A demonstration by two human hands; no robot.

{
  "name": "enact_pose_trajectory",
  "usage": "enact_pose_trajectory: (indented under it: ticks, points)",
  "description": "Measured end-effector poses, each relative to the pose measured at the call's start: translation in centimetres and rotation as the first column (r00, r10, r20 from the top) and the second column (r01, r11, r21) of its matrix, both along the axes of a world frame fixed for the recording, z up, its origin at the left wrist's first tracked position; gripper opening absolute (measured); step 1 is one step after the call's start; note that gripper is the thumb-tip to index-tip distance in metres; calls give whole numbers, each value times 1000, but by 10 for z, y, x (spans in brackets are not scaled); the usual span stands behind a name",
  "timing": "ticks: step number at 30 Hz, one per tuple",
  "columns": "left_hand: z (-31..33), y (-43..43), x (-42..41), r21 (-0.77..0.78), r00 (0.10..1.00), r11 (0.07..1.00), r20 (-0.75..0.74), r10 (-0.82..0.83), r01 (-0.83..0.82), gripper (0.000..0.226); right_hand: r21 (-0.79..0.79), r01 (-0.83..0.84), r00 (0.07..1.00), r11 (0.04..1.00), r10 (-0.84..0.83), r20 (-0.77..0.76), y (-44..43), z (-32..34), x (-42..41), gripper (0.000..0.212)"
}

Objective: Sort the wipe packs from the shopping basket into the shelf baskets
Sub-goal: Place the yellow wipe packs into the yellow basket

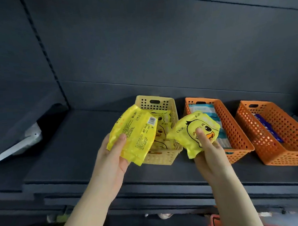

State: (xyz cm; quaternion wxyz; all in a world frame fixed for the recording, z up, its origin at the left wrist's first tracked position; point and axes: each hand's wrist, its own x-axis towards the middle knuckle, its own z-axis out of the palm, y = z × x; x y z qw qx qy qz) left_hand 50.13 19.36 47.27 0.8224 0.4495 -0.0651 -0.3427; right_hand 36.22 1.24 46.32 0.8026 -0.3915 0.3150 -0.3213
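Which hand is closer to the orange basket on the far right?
Right. The right hand, holding a duck pack, is left of the far-right basket, before the middle basket. The left hand, holding a second pack, is farther left, before the yellow basket.

Dark grey shelf [68,145], mid-frame, bearing three perforated plastic baskets side by side, apart: pale yellow basket [155,102], centre; middle orange basket [237,135]; right-edge orange basket [284,150].

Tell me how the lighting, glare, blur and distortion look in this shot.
Head view: dim light on the dark shelf; shiny glare on the yellow pack in the left hand; wide-angle distortion bows the shelf lines; the frame's bottom edge is blurred.
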Motion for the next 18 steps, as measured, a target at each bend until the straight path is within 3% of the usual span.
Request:
enact_pose_trajectory:
  ticks: [3,8,12,16,18]
  points:
    - [-2,-20,27,0,999,999,8,48,-48,41,-85,-29,997,996,22,-76,-31,-7,31,56]
    - [-2,-51,67,5,991,991,13,136,-136,37,-196,22,975,980,-65,-212,-75,-20,81,44]
    - [-8,-66,85,14,979,979,9,202,-202,35,-276,-30,971,961,-38,-236,-92,-24,113,49]
    - [-10,-72,99,17,981,981,-27,191,-191,37,-292,-79,951,953,-16,-310,-82,-31,136,48]
    - [-10,-75,109,18,981,982,-34,191,-190,37,-181,-44,961,982,-8,-278,-78,-34,149,45]
